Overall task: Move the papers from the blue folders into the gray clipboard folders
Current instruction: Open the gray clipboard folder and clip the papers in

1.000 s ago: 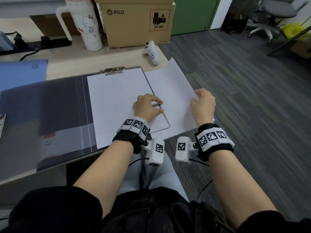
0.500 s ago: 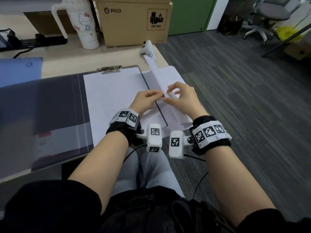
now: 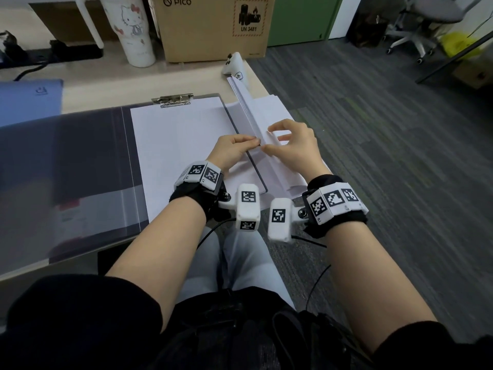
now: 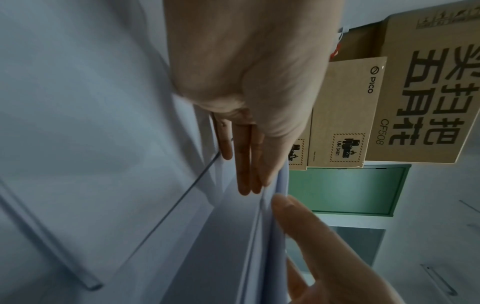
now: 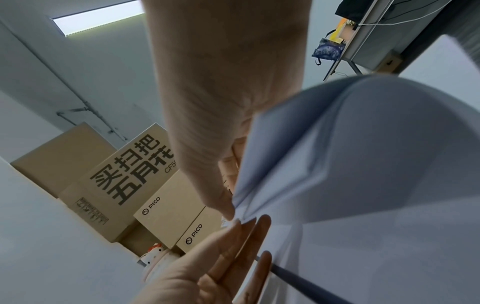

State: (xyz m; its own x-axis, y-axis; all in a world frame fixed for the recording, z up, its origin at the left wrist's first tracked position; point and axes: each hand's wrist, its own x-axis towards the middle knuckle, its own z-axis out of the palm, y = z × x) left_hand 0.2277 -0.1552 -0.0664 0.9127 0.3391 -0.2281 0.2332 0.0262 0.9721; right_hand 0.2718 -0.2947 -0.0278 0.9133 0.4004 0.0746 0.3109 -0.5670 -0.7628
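Note:
An open gray clipboard folder (image 3: 80, 156) lies on the desk, with a white sheet (image 3: 181, 145) under its metal clip (image 3: 173, 100). Just right of it, a stack of white papers (image 3: 250, 110) stands tilted up on its long edge. My right hand (image 3: 268, 138) pinches the stack's near part between thumb and curled fingers; the right wrist view shows the papers (image 5: 363, 154) bowed. My left hand (image 3: 240, 144) lays straight fingers (image 4: 244, 174) against the stack's left face. A blue folder (image 3: 29, 100) lies at the far left.
A PICO cardboard box (image 3: 213, 25), a tall white tumbler (image 3: 133, 30) and a white controller (image 3: 236, 66) stand behind the papers. The desk's right edge runs just under the stack, with gray carpet beyond. An office chair (image 3: 421, 20) stands far right.
The papers lay flat beside the clipboard a second ago. My right hand has lifted their right side up onto edge, and both hands have come together at the stack.

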